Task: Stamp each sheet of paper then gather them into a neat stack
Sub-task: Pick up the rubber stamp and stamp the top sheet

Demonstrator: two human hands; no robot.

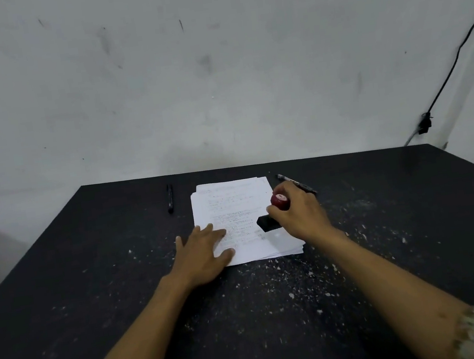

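From the head camera: your left hand (206, 252) lies flat, fingers spread, holding nothing, pinning the near-left corner of the paper stack (233, 207) so the top sheet can't slide. Your right hand (295, 210) is closed around the stamp (269, 220), red knob on top, black base on the sheet's right side, mid-press by the look of it. 2 pens, 1 on each side, sit on the speckled table (93, 290), clear of the work
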